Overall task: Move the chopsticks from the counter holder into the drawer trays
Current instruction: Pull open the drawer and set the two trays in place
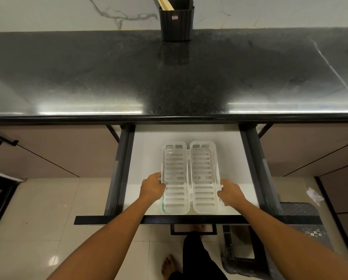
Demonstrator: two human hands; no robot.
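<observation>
Two clear slotted trays lie side by side in the open drawer (144,150): the left tray (174,178) and the right tray (203,174). My left hand (152,187) grips the outer left edge of the left tray. My right hand (230,194) grips the outer right edge of the right tray. Both trays hold nothing. A black holder (176,21) stands at the back of the dark counter, with several wooden chopsticks (165,4) leaning out of its top left.
The dark granite counter (108,77) spans the view above the drawer. The drawer front and its handle (193,229) jut toward me. A dark stool (270,249) stands on the tiled floor at the right, by my leg and bare foot.
</observation>
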